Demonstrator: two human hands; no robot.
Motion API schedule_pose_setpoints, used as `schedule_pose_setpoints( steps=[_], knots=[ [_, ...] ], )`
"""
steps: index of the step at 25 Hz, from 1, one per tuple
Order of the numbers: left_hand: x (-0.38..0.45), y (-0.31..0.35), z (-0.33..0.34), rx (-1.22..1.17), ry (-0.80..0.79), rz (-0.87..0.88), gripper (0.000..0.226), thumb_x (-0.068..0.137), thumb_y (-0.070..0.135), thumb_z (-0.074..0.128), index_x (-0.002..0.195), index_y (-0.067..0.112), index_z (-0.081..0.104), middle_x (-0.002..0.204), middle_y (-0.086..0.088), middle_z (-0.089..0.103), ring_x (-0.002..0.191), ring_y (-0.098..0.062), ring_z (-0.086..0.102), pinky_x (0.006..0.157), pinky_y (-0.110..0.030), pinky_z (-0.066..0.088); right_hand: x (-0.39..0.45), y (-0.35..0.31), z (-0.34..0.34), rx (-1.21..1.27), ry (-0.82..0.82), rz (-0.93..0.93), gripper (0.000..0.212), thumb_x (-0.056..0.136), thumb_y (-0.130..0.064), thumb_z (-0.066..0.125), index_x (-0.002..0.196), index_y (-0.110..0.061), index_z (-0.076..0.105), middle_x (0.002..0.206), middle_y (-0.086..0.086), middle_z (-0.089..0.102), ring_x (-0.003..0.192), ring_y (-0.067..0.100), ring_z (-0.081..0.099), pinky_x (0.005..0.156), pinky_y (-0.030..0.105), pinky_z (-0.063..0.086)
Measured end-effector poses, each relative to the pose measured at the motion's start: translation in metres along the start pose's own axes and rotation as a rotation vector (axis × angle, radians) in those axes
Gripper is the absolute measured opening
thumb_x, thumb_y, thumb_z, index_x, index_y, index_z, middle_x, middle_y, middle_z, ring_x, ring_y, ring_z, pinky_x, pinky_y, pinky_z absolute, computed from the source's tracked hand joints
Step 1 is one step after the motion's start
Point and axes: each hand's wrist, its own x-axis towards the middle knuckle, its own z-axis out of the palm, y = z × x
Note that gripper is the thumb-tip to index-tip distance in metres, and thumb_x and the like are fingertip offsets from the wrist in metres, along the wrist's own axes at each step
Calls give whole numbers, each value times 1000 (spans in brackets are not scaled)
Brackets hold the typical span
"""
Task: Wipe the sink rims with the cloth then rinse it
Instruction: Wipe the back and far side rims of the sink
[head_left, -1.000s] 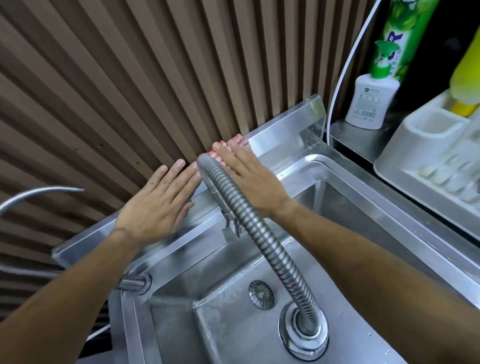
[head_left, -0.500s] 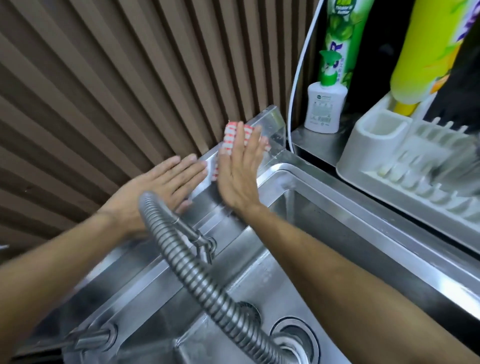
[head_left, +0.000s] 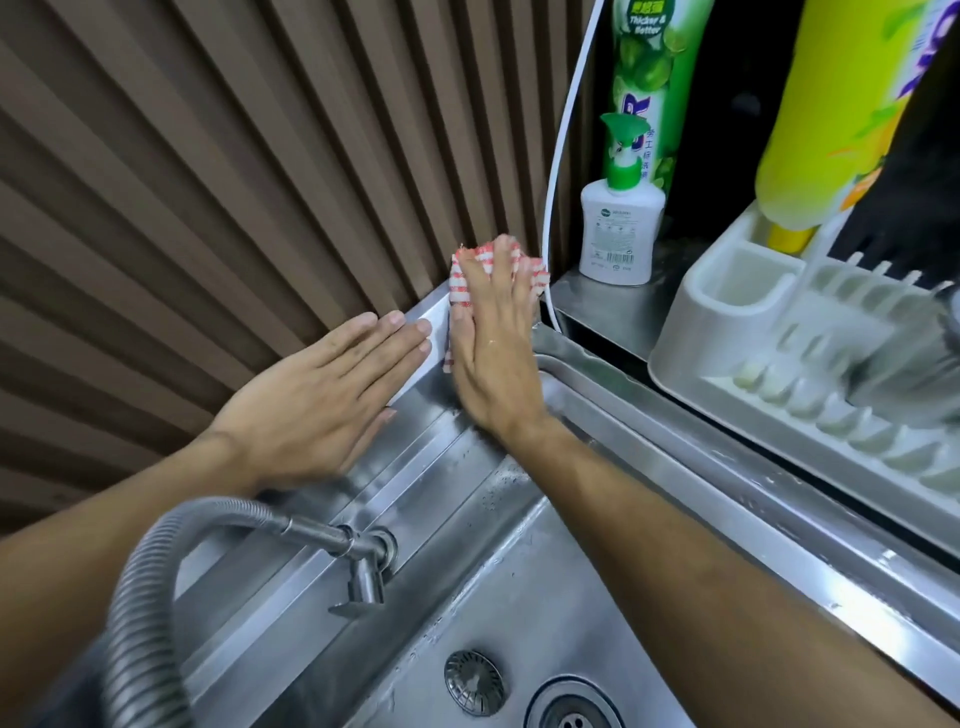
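A red-and-white checked cloth (head_left: 460, 285) lies flat against the raised back rim of the steel sink (head_left: 613, 410), at its far right corner. My right hand (head_left: 496, 343) presses flat on the cloth with fingers spread, covering most of it. My left hand (head_left: 317, 400) lies flat and empty on the same back rim, just left of the cloth, fingertips nearly touching my right hand. The sink basin sits below, with two drains (head_left: 474, 682) at the bottom.
A flexible metal hose (head_left: 136, 597) arcs from the tap (head_left: 363, 558) at lower left. A white pump bottle (head_left: 621, 228) and green bottle (head_left: 649, 78) stand behind the corner. A white dish rack (head_left: 779, 332) and yellow bottle (head_left: 831, 114) are at right. A white cable (head_left: 563, 140) runs down the slatted wall.
My right hand has slid the cloth rightward along the back rim to its far corner. My left hand followed along the rim. The view shifted right and closer.
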Motion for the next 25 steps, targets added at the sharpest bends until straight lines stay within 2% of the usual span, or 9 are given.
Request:
schedule_pose_setpoints(
  steps=[3, 5, 7, 10, 14, 16, 19, 22, 25],
  knots=[
    [-1, 4, 1, -1, 8, -2, 68, 109, 36, 22, 162, -4, 10, 171, -23, 6, 159, -37, 11, 129, -51, 13, 20, 6, -9, 200, 100, 213, 53, 111, -36, 24, 163, -25, 22, 171, 7, 15, 157, 28, 13, 128, 44, 15],
    [0, 5, 0, -9, 18, -11, 68, 108, 35, 21, 162, -4, 9, 171, -23, 5, 159, -37, 11, 129, -52, 13, 26, -8, -17, 464, 274, 589, 51, 110, -31, 27, 159, -22, 33, 154, 11, 47, 130, 20, 52, 102, 18, 41],
    [1, 5, -2, -32, 10, -13, 69, 107, 36, 22, 162, -4, 8, 171, -23, 5, 159, -38, 12, 129, -53, 12, 18, -18, -29, 663, 435, 775, 44, 110, -21, 32, 148, -14, 52, 133, 11, 65, 98, 10, 63, 73, 9, 46],
    [2, 5, -3, -30, 8, -17, 69, 106, 34, 22, 162, -3, 9, 171, -23, 7, 158, -39, 14, 129, -54, 14, -11, -28, -49, 630, 512, 622, 36, 110, -20, 33, 137, -16, 57, 119, 10, 67, 89, -2, 64, 76, 15, 52],
    [2, 6, -4, -29, 5, -18, 68, 105, 33, 24, 162, -2, 11, 171, -22, 9, 158, -39, 15, 129, -53, 13, -87, -22, -15, -146, -67, 215, 54, 100, -30, 24, 138, -9, 57, 136, 18, 61, 127, 34, 55, 113, 54, 40],
    [3, 8, -4, -32, -2, -22, 70, 105, 34, 27, 162, -2, 11, 171, -21, 9, 158, -39, 15, 129, -53, 12, -136, -32, 15, -477, -306, 5, 67, 98, -35, 25, 150, 1, 47, 156, 21, 46, 146, 37, 42, 125, 53, 26],
    [3, 7, -4, -6, -20, -10, 72, 104, 35, 29, 163, 0, 8, 172, -19, 6, 159, -39, 10, 129, -53, 9, -164, -42, 22, -408, -525, -236, 62, 101, -37, 28, 154, -11, 47, 160, 8, 43, 152, 27, 36, 128, 41, 11],
    [3, 8, -6, 7, -23, 0, 70, 105, 35, 27, 163, 0, 7, 172, -18, 5, 159, -39, 8, 129, -52, 8, -138, -8, 3, -488, -469, -351, 55, 105, -41, 30, 153, -22, 50, 160, -3, 45, 153, 28, 31, 127, 40, 10],
    [5, 8, -7, 9, -28, -2, 69, 105, 34, 24, 163, 1, 7, 172, -18, 5, 159, -39, 8, 130, -51, 7, -132, -12, 5, -550, -398, -143, 59, 105, -43, 25, 157, -19, 43, 165, 2, 36, 157, 31, 23, 129, 46, 16]
  ],
)
